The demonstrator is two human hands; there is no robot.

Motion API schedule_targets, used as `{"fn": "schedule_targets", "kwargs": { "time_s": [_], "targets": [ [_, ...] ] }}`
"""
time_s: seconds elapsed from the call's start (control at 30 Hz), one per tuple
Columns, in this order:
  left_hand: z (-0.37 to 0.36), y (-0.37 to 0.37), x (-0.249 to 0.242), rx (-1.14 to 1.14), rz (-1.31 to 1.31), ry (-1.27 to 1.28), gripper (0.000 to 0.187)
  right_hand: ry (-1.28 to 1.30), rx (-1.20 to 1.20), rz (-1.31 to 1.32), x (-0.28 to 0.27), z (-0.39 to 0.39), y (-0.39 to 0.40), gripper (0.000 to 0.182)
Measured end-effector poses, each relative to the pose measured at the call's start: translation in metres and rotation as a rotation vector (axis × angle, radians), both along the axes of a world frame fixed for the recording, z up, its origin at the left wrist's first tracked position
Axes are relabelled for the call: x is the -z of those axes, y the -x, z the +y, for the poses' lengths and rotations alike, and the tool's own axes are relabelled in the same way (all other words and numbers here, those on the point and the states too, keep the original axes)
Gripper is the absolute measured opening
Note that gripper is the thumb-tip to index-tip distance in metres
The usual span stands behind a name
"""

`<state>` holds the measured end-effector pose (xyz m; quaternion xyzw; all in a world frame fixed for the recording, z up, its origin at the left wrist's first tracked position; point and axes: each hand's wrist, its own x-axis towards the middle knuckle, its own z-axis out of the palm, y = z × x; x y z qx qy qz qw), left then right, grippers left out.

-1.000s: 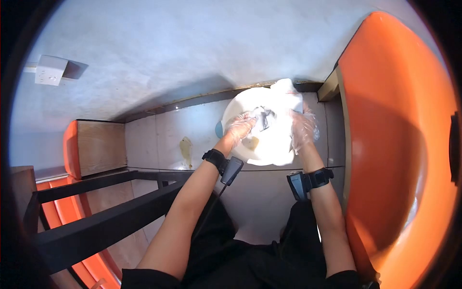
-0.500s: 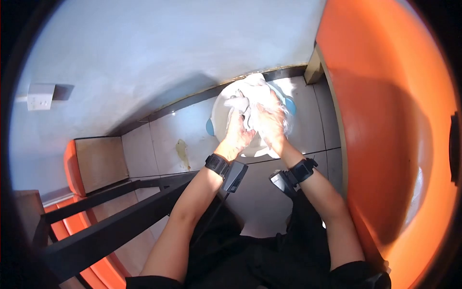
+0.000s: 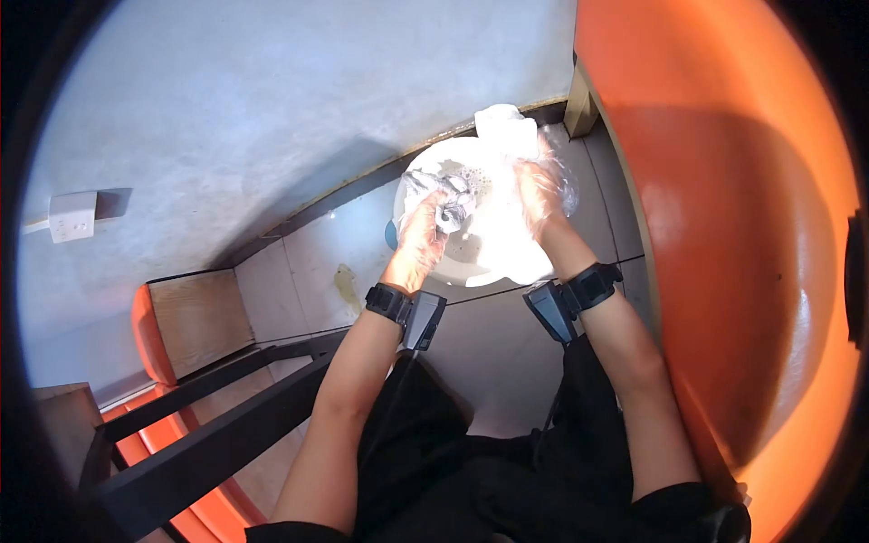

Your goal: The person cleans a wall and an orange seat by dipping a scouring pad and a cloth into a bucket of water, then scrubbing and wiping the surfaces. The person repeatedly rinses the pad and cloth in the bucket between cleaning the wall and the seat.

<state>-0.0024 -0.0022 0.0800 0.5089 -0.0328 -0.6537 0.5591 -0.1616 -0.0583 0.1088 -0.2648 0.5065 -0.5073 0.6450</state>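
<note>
Booth-style seating area, orange benches point(image 3: 715, 226)

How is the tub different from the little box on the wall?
The tub is round, but the wall box has straight sides and corners. The tub sits down on the floor, while the wall box is up on the wall. The tub has two hands working over it; nobody is touching the wall box. Both look whitish.

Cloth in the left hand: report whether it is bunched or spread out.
Bunched. The cloth is crumpled into folds at the fingers of the left hand, over the basin.
</note>
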Motion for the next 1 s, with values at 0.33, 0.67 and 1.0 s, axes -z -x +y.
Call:
{"fn": "schedule_targets", "kwargs": {
  "time_s": [0.33, 0.67, 1.0],
  "targets": [
    [0.005, -0.01, 0.003, 0.156, -0.222, -0.049, 0.031, -0.064, -0.173, 0.051, -0.02, 0.01, -0.002, 0.066],
    [-0.002, 0.003, -0.013, 0.147, -0.22, -0.008, 0.034, -0.008, -0.181, -0.036, 0.0, 0.008, -0.001, 0.064],
    [-0.003, -0.004, 0.007, 0.166, -0.393, -0.059, 0.025, 0.05, -0.115, -0.018, -0.005, 0.017, -0.006, 0.049]
  ]
}}
